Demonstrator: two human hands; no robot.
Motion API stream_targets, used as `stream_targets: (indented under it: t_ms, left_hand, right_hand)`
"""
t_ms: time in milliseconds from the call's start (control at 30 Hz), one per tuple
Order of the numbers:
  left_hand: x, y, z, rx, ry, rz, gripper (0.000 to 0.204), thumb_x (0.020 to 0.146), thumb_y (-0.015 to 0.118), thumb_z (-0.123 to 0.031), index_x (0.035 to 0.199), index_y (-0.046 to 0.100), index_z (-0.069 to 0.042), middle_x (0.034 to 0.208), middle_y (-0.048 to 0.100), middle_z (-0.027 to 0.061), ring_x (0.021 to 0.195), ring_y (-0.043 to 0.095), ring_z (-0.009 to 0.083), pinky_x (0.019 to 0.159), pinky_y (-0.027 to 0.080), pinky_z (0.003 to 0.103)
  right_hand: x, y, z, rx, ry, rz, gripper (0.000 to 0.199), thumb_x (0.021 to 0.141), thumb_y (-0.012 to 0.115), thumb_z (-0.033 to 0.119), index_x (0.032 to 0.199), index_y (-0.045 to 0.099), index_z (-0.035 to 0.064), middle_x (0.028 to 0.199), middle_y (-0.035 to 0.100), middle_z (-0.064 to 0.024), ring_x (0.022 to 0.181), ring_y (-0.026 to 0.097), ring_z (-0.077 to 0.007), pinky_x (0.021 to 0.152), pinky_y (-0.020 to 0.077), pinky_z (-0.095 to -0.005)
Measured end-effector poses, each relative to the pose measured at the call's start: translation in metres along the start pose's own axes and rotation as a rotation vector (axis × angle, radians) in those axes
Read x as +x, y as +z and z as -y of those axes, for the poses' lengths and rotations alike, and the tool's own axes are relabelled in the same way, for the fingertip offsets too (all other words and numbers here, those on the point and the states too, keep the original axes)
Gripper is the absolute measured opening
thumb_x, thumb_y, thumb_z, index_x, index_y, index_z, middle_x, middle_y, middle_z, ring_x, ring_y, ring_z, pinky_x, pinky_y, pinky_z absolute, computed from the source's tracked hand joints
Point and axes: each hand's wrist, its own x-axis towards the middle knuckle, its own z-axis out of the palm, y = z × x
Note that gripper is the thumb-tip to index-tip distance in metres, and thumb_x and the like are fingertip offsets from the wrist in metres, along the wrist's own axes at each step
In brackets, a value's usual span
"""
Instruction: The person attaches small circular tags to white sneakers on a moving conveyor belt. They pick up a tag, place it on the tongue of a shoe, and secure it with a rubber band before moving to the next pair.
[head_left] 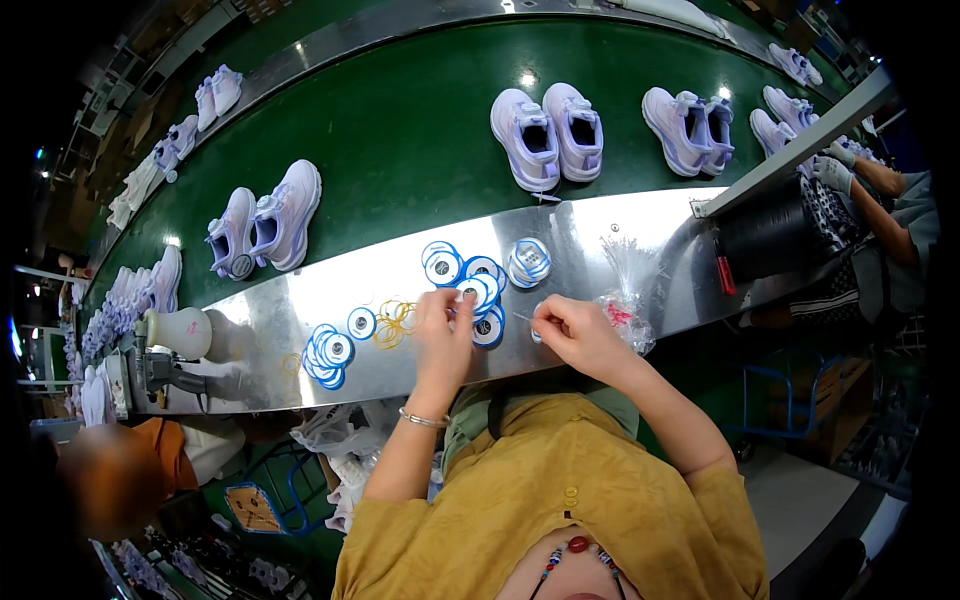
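Observation:
My left hand [445,335] is closed over a pile of round white tags with blue rims [487,328], its thumb and forefinger pinching one round tag [470,293]. To its right, the fingertips of my right hand [578,338] are pressed together on a thin pale strand [521,317]. A bit of blue and white shows under those fingers, mostly hidden. A neat stack of round tags [529,262] stands beyond my hands. Further left lie another spread of tags [328,356], a single tag [361,322] and yellow rubber bands [392,325].
Clear thin strands [627,262] and a plastic bag with red bits [628,322] lie right on the metal bench [385,270]. Pairs of lilac sneakers [548,138] stand on the green belt [400,150]. A tape dispenser [175,350] is left; a gloved co-worker [895,205] sits right.

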Motion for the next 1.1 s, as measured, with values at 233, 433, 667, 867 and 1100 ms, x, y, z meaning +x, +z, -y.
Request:
stream_targets:
  t_ms: [233, 433, 667, 867, 1100]
  left_hand:
    - [0.012, -0.01, 0.023, 0.348, 0.086, -0.035, 0.033, 0.076, 0.076, -0.028, 0.082, 0.059, -0.001, 0.083, 0.057, 0.013, 0.077, 0.055, 0.0279, 0.065, 0.045, 0.039]
    - [0.018, -0.02, 0.039, -0.156, -0.281, 0.1, 0.028, 0.08, 0.074, -0.02, 0.076, 0.056, 0.002, 0.074, 0.058, 0.0091, 0.062, 0.054, 0.0181, 0.055, 0.043, 0.031]
    - [0.014, -0.021, 0.045, -0.181, -0.218, 0.133, 0.021, 0.085, 0.068, -0.016, 0.081, 0.064, 0.004, 0.077, 0.058, 0.0074, 0.065, 0.051, 0.0095, 0.057, 0.041, 0.024]
    - [0.008, -0.011, -0.014, -0.584, -0.21, 0.101, 0.013, 0.089, 0.064, -0.008, 0.096, 0.066, 0.003, 0.08, 0.063, -0.0004, 0.07, 0.053, 0.0042, 0.062, 0.042, 0.019]
    - [0.011, 0.018, -0.081, -0.532, 0.018, 0.096, 0.013, 0.087, 0.066, -0.009, 0.094, 0.067, 0.002, 0.074, 0.05, -0.0005, 0.062, 0.043, 0.006, 0.056, 0.036, 0.021]
  right_hand:
    - [0.009, 0.019, 0.005, 0.029, 0.031, -0.037, 0.014, 0.087, 0.06, 0.012, 0.082, 0.058, -0.0012, 0.066, 0.059, -0.0127, 0.058, 0.058, -0.0229, 0.056, 0.0444, -0.0329]
    - [0.01, 0.027, 0.0, 0.11, 0.053, -0.062, 0.011, 0.089, 0.061, 0.009, 0.086, 0.059, -0.0014, 0.069, 0.059, -0.0027, 0.061, 0.052, -0.0062, 0.055, 0.0422, -0.0231]
    - [0.012, 0.025, 0.008, 0.029, 0.033, -0.089, 0.011, 0.087, 0.061, 0.011, 0.083, 0.059, -0.0002, 0.069, 0.06, -0.0104, 0.06, 0.058, -0.0188, 0.056, 0.0449, -0.0309]
    - [0.014, 0.014, 0.025, -0.068, -0.103, -0.242, 0.01, 0.083, 0.062, 0.011, 0.079, 0.059, 0.0028, 0.069, 0.061, -0.0137, 0.061, 0.06, -0.0304, 0.056, 0.0464, -0.0371]
    - [0.005, -0.035, 0.041, -0.102, -0.154, -0.333, 0.011, 0.08, 0.062, 0.011, 0.077, 0.057, 0.0024, 0.067, 0.06, -0.014, 0.061, 0.061, -0.0318, 0.055, 0.0456, -0.0399]
